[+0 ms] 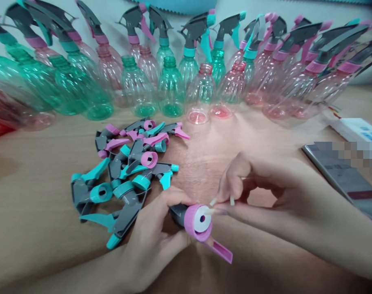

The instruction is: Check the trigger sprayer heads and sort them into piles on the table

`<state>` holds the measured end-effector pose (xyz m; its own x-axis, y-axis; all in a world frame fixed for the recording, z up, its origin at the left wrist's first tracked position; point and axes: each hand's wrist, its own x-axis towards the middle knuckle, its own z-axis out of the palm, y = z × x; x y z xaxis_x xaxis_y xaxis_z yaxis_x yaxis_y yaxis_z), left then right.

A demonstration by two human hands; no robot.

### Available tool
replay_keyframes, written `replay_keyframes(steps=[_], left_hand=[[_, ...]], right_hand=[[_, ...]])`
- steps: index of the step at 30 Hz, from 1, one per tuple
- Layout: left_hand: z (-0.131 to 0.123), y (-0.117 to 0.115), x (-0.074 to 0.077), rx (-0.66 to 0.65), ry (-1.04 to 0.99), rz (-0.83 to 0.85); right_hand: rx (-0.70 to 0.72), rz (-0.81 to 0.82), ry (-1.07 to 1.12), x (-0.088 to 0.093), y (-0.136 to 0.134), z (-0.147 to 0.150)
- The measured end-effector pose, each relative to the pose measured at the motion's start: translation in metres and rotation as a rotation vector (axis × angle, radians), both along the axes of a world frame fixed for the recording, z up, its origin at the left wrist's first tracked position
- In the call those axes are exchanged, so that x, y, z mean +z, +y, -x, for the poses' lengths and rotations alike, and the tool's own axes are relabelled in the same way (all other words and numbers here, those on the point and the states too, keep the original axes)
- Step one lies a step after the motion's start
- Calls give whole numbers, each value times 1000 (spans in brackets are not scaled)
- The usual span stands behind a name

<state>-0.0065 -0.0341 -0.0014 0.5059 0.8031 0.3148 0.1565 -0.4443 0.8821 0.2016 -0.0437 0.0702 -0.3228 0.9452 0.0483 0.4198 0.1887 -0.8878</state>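
Note:
My left hand (161,232) is wrapped around a grey trigger spray head (177,214) with a pink collar (190,220) and pink trigger (222,251). The collar's open end faces up and to the right. Inside it lies a white washer (201,226) with a dark hole at its centre. My right hand (259,192) is closed in a pinch at the collar, its thumbnail on the washer's edge and the index fingertip just above. Left of my hands is a pile of loose spray heads (136,157), with pink or turquoise collars and triggers.
Clear green-tinted bottles (170,87) and pink-tinted bottles (201,96) stand in rows along the back, some topped with spray heads, some uncapped. A phone-like dark slab (341,175) lies at the right, beside a white box (357,130). Red material (0,126) shows at the left edge.

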Motion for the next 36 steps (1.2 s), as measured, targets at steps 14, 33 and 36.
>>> replay_keyframes(steps=[14, 33, 36], left_hand=[[1, -2, -1, -33, 13, 5], [2, -1, 0, -36, -5, -22], [2, -2, 0, -53, 20, 14]], right_hand=[[140, -70, -151, -7, -7, 0], [130, -288, -163, -10, -11, 11], [114, -326, -179, -10, -11, 13]])
